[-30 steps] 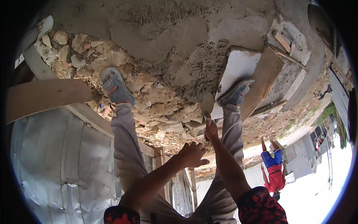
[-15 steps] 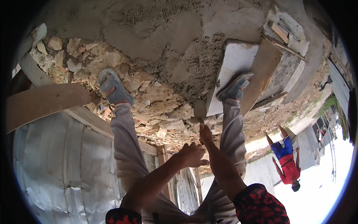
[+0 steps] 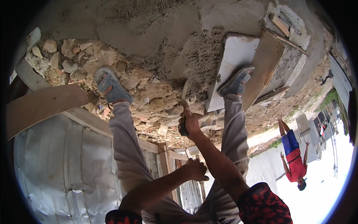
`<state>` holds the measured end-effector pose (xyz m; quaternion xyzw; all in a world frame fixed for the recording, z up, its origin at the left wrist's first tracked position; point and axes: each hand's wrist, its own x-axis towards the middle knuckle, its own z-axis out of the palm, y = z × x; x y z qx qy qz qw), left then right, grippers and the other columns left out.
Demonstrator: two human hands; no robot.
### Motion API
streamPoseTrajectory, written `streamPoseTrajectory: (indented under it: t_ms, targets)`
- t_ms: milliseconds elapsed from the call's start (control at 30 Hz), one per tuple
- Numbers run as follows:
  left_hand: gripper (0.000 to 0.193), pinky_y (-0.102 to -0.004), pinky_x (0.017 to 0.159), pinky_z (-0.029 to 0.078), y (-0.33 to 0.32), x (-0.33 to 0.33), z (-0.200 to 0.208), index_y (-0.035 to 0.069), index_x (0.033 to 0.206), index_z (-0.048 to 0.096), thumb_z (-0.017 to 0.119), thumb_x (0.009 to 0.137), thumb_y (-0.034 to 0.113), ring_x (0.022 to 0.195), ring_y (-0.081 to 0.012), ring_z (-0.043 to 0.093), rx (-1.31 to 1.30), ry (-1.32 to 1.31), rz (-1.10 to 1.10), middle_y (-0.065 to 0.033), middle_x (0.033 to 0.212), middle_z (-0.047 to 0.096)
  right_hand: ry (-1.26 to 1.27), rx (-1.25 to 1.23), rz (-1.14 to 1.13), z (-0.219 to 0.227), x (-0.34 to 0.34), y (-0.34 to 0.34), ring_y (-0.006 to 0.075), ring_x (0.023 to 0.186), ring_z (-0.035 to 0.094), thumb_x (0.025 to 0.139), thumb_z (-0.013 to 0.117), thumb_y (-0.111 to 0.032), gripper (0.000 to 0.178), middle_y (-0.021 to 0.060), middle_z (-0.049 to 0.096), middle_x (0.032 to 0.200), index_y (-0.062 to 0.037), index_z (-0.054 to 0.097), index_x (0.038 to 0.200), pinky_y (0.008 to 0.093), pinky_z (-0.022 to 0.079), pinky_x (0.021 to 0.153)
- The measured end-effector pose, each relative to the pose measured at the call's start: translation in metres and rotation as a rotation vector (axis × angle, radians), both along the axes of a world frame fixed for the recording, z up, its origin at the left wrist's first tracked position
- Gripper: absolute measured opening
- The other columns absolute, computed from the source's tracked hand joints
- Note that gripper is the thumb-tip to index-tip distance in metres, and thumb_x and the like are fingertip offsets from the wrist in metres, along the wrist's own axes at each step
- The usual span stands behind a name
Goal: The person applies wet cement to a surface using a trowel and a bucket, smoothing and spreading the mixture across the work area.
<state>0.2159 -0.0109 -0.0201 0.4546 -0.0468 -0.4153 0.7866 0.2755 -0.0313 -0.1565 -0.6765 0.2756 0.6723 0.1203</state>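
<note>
My right hand [image 3: 189,124] is closed round the dark handle of a trowel [image 3: 185,90]. The blade is seen nearly edge-on and points away from me, at the near edge of the wet grey mortar [image 3: 167,61]. Loose rubble [image 3: 160,112] lies just beneath it. My left hand [image 3: 195,170] hovers nearer to me, beside my right forearm, its fingers curled in and nothing seen in them. To the right of the trowel, a white slab [image 3: 238,52] with a dirty edge lies under my right sandal [image 3: 235,83].
My left sandal [image 3: 112,85] stands on broken stones. A brown board [image 3: 44,104] and corrugated metal sheets [image 3: 56,160] are on the left. Right of the slab lie a wooden plank [image 3: 265,63] and a wood-handled tool [image 3: 279,25]. Farther right stands a person [image 3: 296,160] in red and blue.
My right hand has moved forward and left with the trowel, turning its blade from flat to edge-on. My left hand has drawn back slightly, its fingers now curled. The other person has shifted.
</note>
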Motion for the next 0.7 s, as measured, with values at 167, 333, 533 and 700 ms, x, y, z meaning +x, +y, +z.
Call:
streamPoseTrajectory:
  t_ms: [167, 333, 533, 700]
  targets:
    - [0.067, -0.0529, 0.099, 0.038, 0.012, 0.010, -0.009, 0.001, 0.123, 0.057, 0.049, 0.089, 0.058, 0.122, -0.0361, 0.048, 0.091, -0.013, 0.076, -0.0182, 0.125, 0.055, -0.356, 0.602, 1.429, -0.023, 0.059, -0.059, 0.0467, 0.064, 0.060, 0.089, 0.058, -0.031, 0.030, 0.0229, 0.061, 0.071, -0.0073, 0.043, 0.099, 0.0549, 0.048, 0.054]
    - [0.062, -0.0528, 0.099, 0.038, 0.016, 0.017, -0.013, 0.002, 0.119, 0.059, 0.051, 0.089, 0.055, 0.119, -0.0350, 0.050, 0.135, 0.003, 0.159, -0.0164, 0.123, 0.057, -0.138, 0.569, 2.310, -0.068, 0.210, -0.036, 0.0324, 0.063, 0.067, 0.091, 0.053, -0.029, 0.023, 0.0128, 0.066, 0.071, -0.0119, 0.052, 0.106, 0.0448, 0.053, 0.051]
    - [0.061, -0.0559, 0.100, 0.035, 0.013, 0.013, -0.018, 0.002, 0.116, 0.060, 0.050, 0.089, 0.055, 0.121, -0.0346, 0.049, 0.123, 0.054, 0.163, -0.0172, 0.121, 0.057, 0.027, 0.289, 2.199, -0.020, 0.181, -0.006, 0.0300, 0.083, 0.070, 0.087, 0.056, -0.021, 0.018, 0.0147, 0.070, 0.086, -0.0063, 0.058, 0.097, 0.0444, 0.056, 0.066]
    - [0.061, -0.0557, 0.100, 0.036, 0.011, 0.012, -0.028, 0.002, 0.116, 0.060, 0.051, 0.089, 0.055, 0.120, -0.0351, 0.050, 0.096, 0.082, 0.188, -0.0174, 0.120, 0.058, 0.176, 0.445, 2.283, -0.006, 0.170, -0.017, 0.0305, 0.078, 0.070, 0.083, 0.058, -0.017, 0.013, 0.0174, 0.069, 0.081, -0.0063, 0.065, 0.087, 0.0429, 0.056, 0.061]
